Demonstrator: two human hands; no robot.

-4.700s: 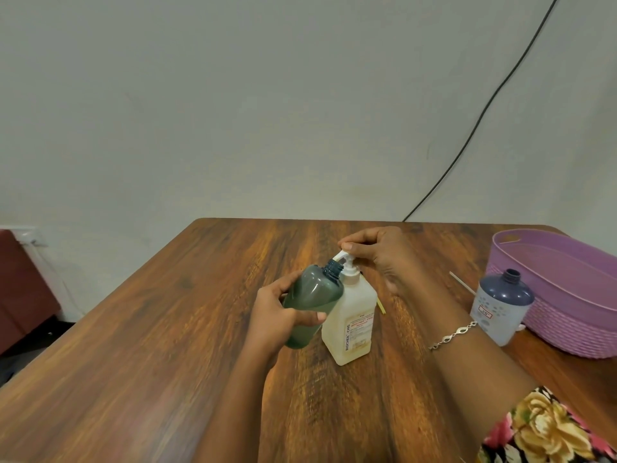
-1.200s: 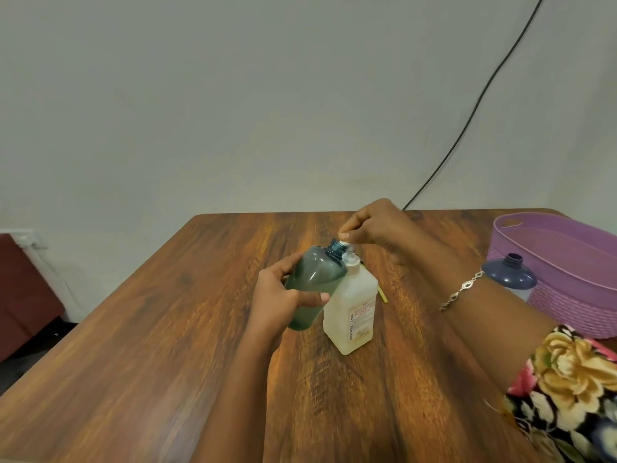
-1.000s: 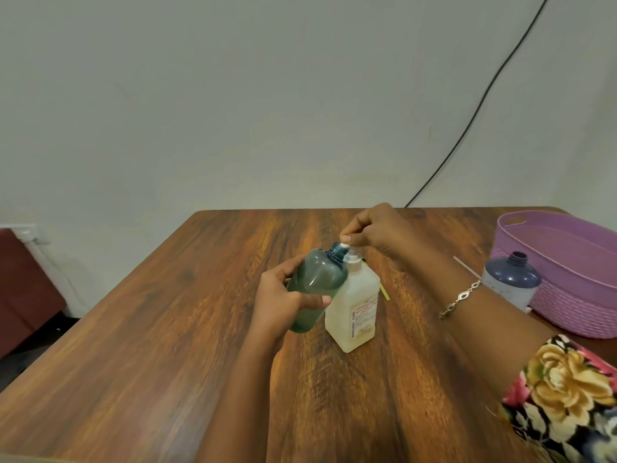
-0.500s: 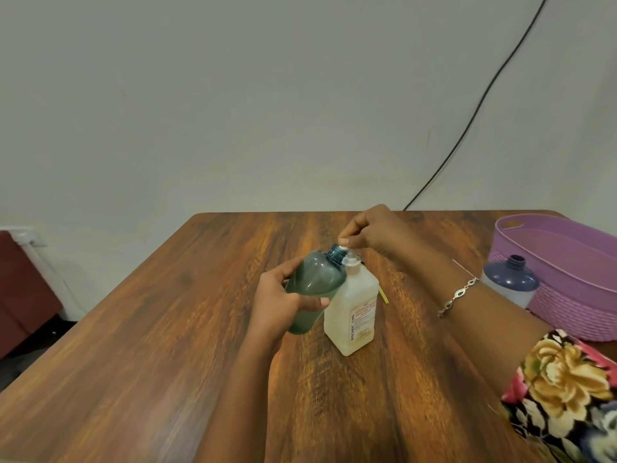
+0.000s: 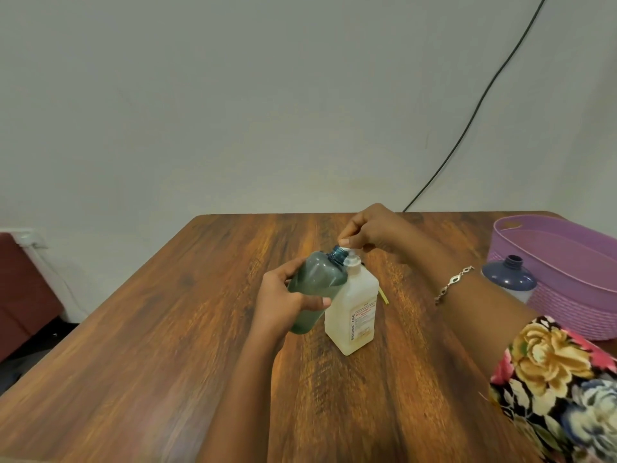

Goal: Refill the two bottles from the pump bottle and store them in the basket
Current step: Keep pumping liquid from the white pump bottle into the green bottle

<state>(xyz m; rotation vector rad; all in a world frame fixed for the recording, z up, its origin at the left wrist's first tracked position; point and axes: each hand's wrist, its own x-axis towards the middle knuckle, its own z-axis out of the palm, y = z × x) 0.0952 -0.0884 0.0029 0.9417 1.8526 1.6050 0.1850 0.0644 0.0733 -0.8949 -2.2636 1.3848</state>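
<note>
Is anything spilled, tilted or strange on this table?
No spill shows. The green bottle is tilted, but the left hand holds it so, mouth at the nozzle of the pump bottle, whose head the right hand pinches. The blue bottle stands uncapped beside the basket.

Bottles: three. One green bottle, one pump bottle, one blue bottle.
Basket: one, purple.
Hands: two. Left hand, right hand (each on a bottle).
Bracelet: one, right wrist.
Floral sleeve: one.
Table: one, wooden.
Cable: one, black, on wall.
Yellow stick: one, thin, behind pump bottle.
Dark red furniture: one piece, far left.
</note>
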